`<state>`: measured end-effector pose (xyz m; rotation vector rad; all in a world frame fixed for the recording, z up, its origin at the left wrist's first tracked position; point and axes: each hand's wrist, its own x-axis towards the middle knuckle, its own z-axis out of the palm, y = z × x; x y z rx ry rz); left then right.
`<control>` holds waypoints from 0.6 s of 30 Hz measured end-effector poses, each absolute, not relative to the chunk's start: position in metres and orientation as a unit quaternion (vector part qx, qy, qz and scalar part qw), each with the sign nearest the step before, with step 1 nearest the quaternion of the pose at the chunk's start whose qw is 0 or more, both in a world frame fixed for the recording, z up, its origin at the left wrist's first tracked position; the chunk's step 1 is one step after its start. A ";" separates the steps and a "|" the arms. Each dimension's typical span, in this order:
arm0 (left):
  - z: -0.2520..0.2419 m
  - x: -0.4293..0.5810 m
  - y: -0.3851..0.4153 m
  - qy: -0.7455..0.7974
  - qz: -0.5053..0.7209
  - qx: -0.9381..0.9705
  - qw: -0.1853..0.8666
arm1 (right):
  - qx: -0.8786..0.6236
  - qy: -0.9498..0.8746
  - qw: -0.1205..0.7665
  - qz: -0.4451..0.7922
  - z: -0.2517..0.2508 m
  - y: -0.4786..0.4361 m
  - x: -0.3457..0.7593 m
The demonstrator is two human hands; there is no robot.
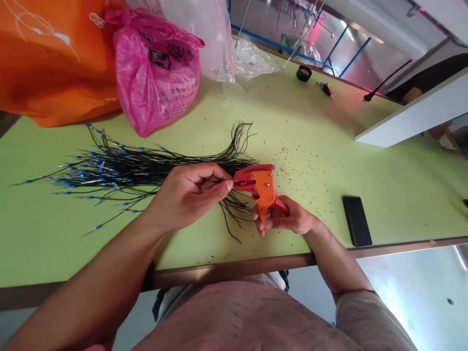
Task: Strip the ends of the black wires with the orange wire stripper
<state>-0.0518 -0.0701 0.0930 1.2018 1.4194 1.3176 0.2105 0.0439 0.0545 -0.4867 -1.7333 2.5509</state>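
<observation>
My right hand [281,217] is wrapped round the handles of a red and orange wire stripper [263,185], whose jaws face left. Thumb and fingers of my left hand [197,192] pinch a thin black wire right at those jaws; how far the wire goes in is hidden. Behind and below my left hand lies a large bundle of black wires [157,163]. Blue pieces with silvery tips sit on the bundle's left ends, while the right ends fan out loose.
A pink plastic bag [157,73], an orange bag [54,63] and clear plastic bags [204,39] stand at the back left. Dark snippets dot the green table [321,146]. A phone [357,221], a black tape roll [303,73] and a white panel [413,109] are on the right.
</observation>
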 end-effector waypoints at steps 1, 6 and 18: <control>0.093 -0.052 -0.070 0.563 0.529 0.475 0.421 | -0.160 -0.553 0.013 0.817 0.055 0.042 0.209; 0.095 -0.051 -0.070 0.568 0.544 0.459 0.413 | -0.172 -0.553 0.024 0.815 0.055 0.034 0.199; 0.093 -0.035 -0.071 0.557 0.601 0.435 0.373 | -0.232 -0.617 0.102 0.745 0.049 0.023 0.198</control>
